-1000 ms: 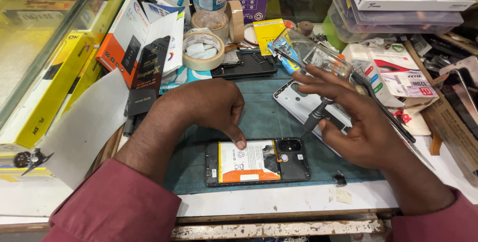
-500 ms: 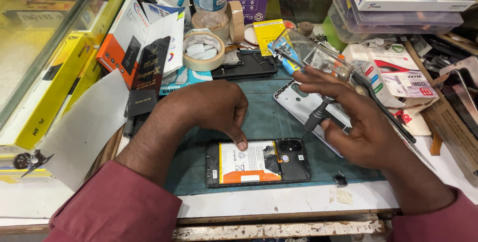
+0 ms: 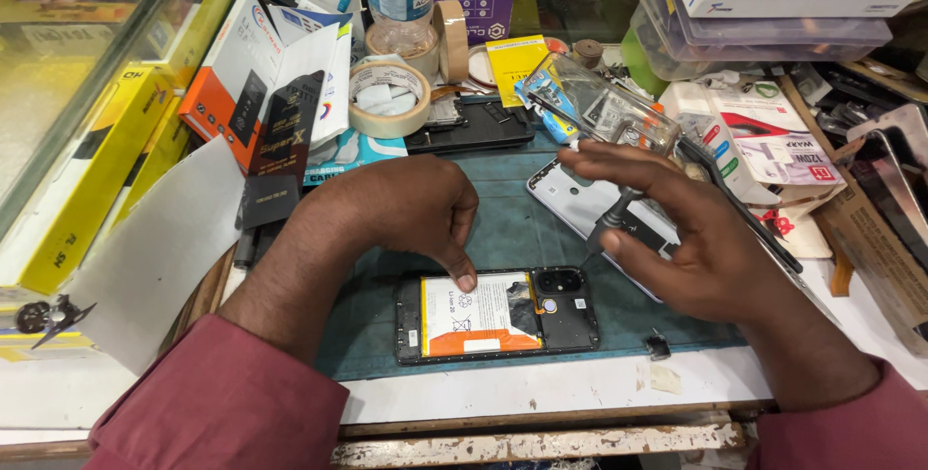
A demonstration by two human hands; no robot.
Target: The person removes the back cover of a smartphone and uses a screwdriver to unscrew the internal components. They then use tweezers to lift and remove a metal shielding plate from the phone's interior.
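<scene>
Opened black smartphone (image 3: 498, 315) with its white-and-orange battery exposed, flat on the teal rubber mat (image 3: 512, 228) covering the surface, near the front edge.
The left hand (image 3: 406, 209), loosely curled and grasping nothing, pins the battery with one fingertip, likely steadying it; the right hand (image 3: 691, 233) is clenched on a slim dark screwdriver (image 3: 607, 226), tip angled toward the camera corner.
</scene>
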